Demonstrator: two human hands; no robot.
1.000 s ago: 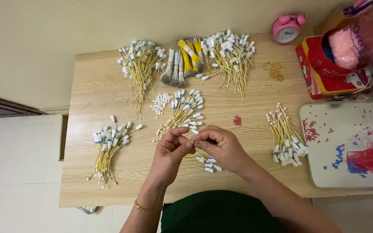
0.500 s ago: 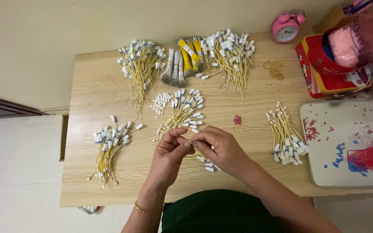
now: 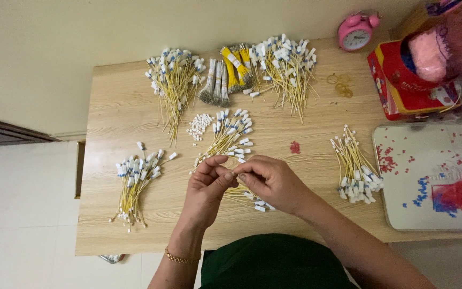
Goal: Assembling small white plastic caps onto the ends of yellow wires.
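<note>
My left hand (image 3: 207, 190) and my right hand (image 3: 274, 182) meet over the front middle of the wooden table (image 3: 113, 115). Their fingertips pinch a thin yellow wire with a small white connector (image 3: 235, 174) between them. Under my right hand lies a small bunch of the same wires (image 3: 255, 200), partly hidden. Just beyond my fingers fans another bunch of yellow wires with white and blue ends (image 3: 228, 136), next to a little heap of loose white connectors (image 3: 199, 126).
More wire bunches lie at the front left (image 3: 135, 182), right (image 3: 355, 171), back left (image 3: 175, 80) and back right (image 3: 287, 61). Grey and yellow bundles (image 3: 225, 75) sit at the back. A pink alarm clock (image 3: 355, 32), red box (image 3: 402, 80) and white tray (image 3: 429, 176) stand right.
Both hands stay in the same place; only the fingers have shifted slightly around the wire. Nothing else on the table has moved.
</note>
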